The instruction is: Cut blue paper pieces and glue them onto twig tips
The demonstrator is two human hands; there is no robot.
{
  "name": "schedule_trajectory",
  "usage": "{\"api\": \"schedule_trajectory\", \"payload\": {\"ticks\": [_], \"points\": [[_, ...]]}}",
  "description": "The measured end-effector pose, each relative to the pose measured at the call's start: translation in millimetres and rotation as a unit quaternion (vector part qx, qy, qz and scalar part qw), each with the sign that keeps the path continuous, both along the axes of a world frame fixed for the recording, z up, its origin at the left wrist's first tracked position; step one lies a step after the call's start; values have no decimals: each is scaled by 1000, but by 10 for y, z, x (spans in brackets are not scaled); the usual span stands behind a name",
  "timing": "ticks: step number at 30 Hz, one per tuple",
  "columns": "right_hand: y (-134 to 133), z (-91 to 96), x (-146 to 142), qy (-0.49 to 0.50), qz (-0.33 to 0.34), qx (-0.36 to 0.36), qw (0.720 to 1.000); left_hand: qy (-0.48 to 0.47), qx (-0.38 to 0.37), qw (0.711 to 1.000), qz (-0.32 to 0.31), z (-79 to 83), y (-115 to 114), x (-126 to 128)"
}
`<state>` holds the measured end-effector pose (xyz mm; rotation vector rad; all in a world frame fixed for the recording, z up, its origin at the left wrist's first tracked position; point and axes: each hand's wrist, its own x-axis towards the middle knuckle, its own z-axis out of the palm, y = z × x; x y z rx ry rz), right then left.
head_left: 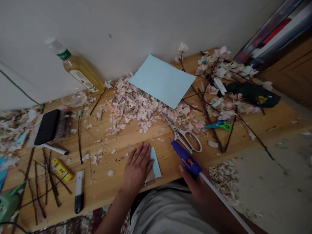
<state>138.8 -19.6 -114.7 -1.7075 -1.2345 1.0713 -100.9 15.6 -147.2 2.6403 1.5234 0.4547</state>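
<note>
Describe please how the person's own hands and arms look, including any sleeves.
The left hand and right hand are bare; no glove, ring or watch shows. No sleeve covers the visible forearms. Plain grey cloth clothing shows between them.

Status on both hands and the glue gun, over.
Left hand flat, thumb at blue strip. Right hand holding glue gun. Scissors on the table, close beside the gun.

Home-like craft corner, wooden table (104, 185) against pale wall (146, 26), heaped petals (146, 109), scissors (176, 130), glue gun (182, 153), blossoming branches (206, 113)
</note>
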Motion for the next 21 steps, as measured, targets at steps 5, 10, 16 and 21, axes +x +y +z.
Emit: {"api": "schedule_trajectory", "payload": {"ticks": [5,10,16,21], "points": [[53,-1,-46,38,67,-7,997,-4,0,1000,29,-41,-43,41],[94,-7,-140,36,109,28,993,5,-10,999,47,-4,-53,104],[175,-110,-211,39,113,47,992,18,-16,997,78,12,-97,270],[214,-242,-118,31,158,87,983,-88,47,991,93,224,205,-240]]}}
